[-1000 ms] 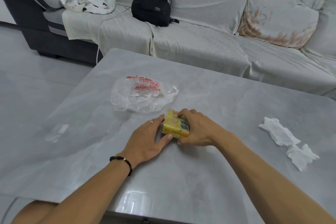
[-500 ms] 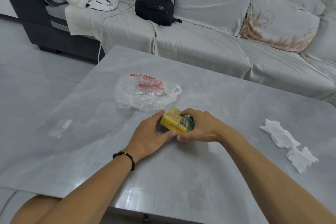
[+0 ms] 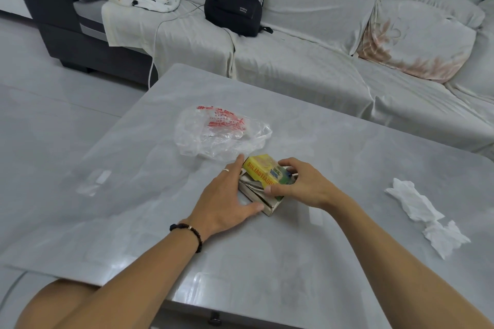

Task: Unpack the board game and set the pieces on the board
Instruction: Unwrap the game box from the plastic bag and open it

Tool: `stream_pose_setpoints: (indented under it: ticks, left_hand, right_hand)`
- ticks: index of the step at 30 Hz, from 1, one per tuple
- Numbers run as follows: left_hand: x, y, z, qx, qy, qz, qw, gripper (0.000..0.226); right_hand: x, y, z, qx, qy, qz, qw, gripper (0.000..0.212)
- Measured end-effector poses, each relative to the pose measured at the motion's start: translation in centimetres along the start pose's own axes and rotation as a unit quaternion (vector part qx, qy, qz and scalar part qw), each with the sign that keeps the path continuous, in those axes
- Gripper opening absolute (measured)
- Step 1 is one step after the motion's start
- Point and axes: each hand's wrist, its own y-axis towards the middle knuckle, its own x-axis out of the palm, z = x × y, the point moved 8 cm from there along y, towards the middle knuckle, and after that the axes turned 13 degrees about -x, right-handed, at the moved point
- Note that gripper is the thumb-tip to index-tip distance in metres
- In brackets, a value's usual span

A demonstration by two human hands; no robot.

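Near the middle of the table point(image 3: 347, 222), the right hand point(image 3: 302, 184) pinches the yellow lid point(image 3: 263, 169) of the board game box, tilting it off the grey tray point(image 3: 256, 196), which the left hand point(image 3: 224, 200) steadies with straight fingers. Unpacking has barely begun: no board or pieces are out yet.

both hands close together, left hand point(image 3: 227, 199) fingers extended, right hand point(image 3: 302, 184) fingers curled, pinching

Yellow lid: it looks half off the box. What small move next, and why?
Probably lift the lid clear with the right hand and set it aside. It already tilts up off the grey tray, which the left hand steadies on the table. Something grey and folded shows in the gap; the pieces cannot be reached while the lid covers it.
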Motion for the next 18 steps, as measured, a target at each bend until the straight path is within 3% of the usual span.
stream_pose_setpoints:
  ticks: [3,7,11,13,18]
  left_hand:
    - [0.1,-0.2,0.4,0.004,0.011,0.009,1.0,0.123]
    - [0.1,-0.4,1.7,0.035,0.049,0.022,0.998,0.117]
    - [0.6,-0.4,2.6,0.059,0.11,0.011,0.992,0.101]
    - [1.0,-0.2,2.6,0.051,0.123,-0.005,0.991,0.099]
    - [1.4,-0.1,3.0,0.041,0.164,-0.003,0.986,0.102]
  right_hand:
    - [-0.6,-0.2,0.4,0.006,0.054,0.033,0.998,0.068]
    - [-1.2,-0.6,0.6,0.011,0.152,0.067,0.986,0.029]
    - [-3.8,-0.7,2.9,0.061,0.176,0.198,0.962,0.046]
    - [-5.2,-1.2,4.1,0.087,0.178,0.263,0.944,0.043]
    - [-6.8,-2.0,7.5,0.161,0.083,0.301,0.936,0.054]
